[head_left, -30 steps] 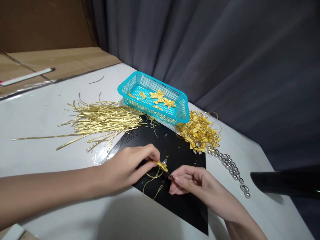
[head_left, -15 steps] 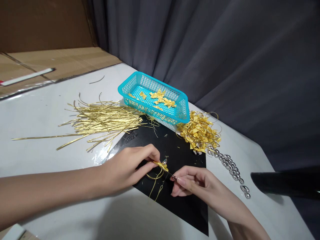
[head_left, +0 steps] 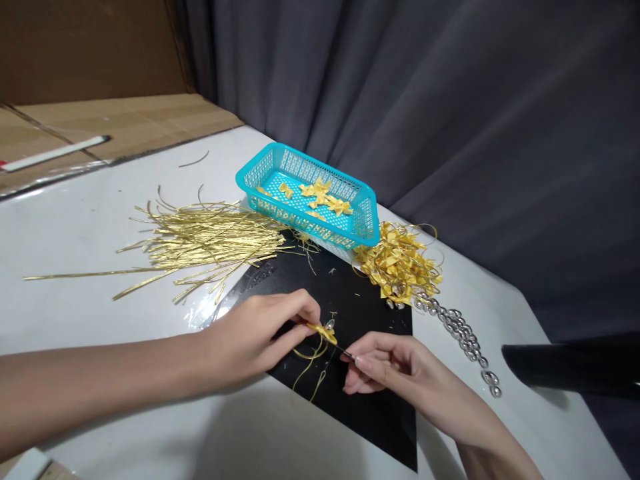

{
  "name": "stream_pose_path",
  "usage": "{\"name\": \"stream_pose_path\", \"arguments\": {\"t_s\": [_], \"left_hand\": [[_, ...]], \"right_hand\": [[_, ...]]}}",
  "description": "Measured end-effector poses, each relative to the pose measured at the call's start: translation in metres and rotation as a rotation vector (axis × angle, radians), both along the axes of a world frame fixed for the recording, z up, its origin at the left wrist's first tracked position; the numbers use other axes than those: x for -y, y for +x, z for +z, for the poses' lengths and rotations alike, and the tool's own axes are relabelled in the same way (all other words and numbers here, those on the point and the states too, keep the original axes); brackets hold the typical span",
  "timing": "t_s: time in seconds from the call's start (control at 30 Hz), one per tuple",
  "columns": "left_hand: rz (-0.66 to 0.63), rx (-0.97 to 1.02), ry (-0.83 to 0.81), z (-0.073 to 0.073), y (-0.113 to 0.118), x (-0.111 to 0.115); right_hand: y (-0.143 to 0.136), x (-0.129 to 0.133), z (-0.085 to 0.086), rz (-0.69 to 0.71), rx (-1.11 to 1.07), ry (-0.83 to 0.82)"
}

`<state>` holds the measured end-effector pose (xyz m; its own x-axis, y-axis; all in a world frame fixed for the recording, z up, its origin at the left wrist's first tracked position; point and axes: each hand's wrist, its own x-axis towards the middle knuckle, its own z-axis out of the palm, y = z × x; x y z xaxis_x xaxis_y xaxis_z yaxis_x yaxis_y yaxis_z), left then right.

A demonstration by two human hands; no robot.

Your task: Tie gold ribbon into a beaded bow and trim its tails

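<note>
Over the black mat, my left hand pinches a small yellow ribbon bow between thumb and fingertips. A shiny silver bead sits at the bow's upper side. Thin gold cord loops down from it, one end forming a small eyelet above the mat. My right hand is closed on a thin, dark needle-like tool, whose tip meets the bow's right edge. Whether the tip passes through the ribbon is too small to tell.
A turquoise basket with several yellow bows stands behind the mat. Cut gold cords lie left of it, finished-looking corded bows to its right. Silver beads trail down the right side, near a black cylindrical object.
The loose gold cord end below the bow has swung slightly left. Both hands and the tool stay almost where they were.
</note>
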<state>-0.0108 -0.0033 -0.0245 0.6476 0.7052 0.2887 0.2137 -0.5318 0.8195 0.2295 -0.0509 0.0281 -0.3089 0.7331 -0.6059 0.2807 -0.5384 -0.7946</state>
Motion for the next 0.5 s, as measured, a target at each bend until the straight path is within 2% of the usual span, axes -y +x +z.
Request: {"name": "stream_pose_path", "arguments": {"t_s": [0.5], "left_hand": [[-0.015, 0.0, 0.006, 0.0028, -0.0004, 0.0005]], "right_hand": [[-0.0024, -0.0006, 0.001, 0.0, 0.001, -0.008]]}}
